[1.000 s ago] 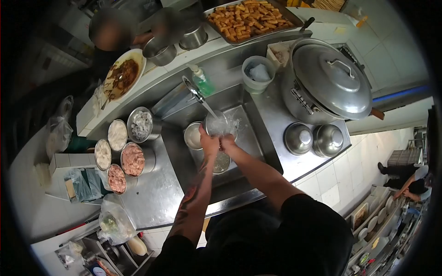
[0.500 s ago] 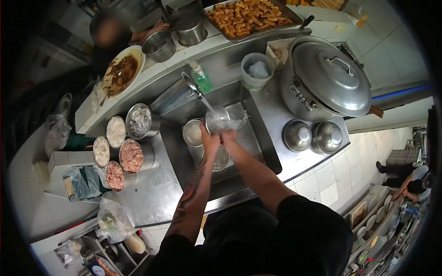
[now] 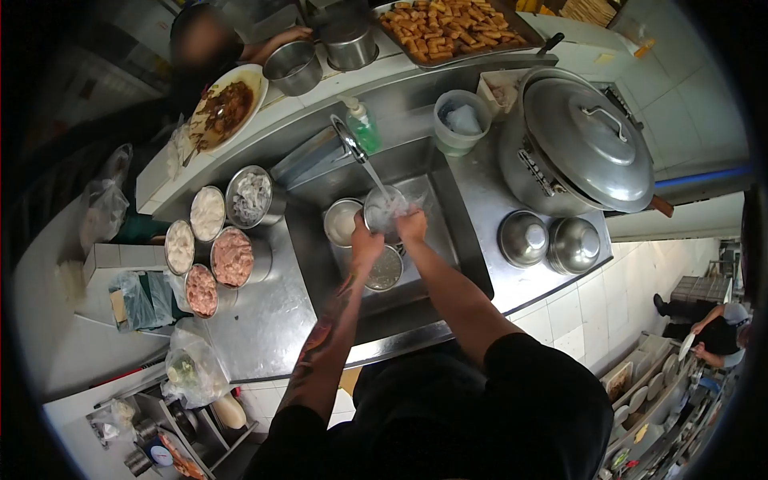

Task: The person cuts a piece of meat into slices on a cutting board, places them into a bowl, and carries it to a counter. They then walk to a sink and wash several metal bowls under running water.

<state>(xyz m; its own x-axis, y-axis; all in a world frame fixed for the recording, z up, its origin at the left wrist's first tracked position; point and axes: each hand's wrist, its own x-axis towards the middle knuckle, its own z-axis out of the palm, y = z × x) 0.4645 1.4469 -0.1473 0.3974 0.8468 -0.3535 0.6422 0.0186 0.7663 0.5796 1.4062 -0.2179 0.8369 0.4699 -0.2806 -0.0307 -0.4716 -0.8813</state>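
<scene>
Under the running faucet [image 3: 349,142], a round metal bowl [image 3: 379,210] sits tilted in the stream, with water splashing off its right side. My left hand [image 3: 366,242] is closed on the bowl's near left edge. At its right side my right hand [image 3: 411,225] grips the rim, fingers partly hidden by water. A second metal bowl with whitish contents [image 3: 342,223] stands to the left, and another round metal container [image 3: 386,269] lies just below my hands. All are inside the steel sink [image 3: 448,200].
Metal containers of pink minced meat [image 3: 232,258] and pale food stand left of the sink. A large lidded pot [image 3: 588,140] and two upturned bowls [image 3: 524,238] are on the right. Behind are a soap bottle [image 3: 362,126], a white tub [image 3: 462,124] and a tray of fried rolls [image 3: 456,34].
My right hand has moved up along the bowl's right side. The bowl is still under the water, and the whole view has shifted slightly. The distant person now holds a plate.
</scene>
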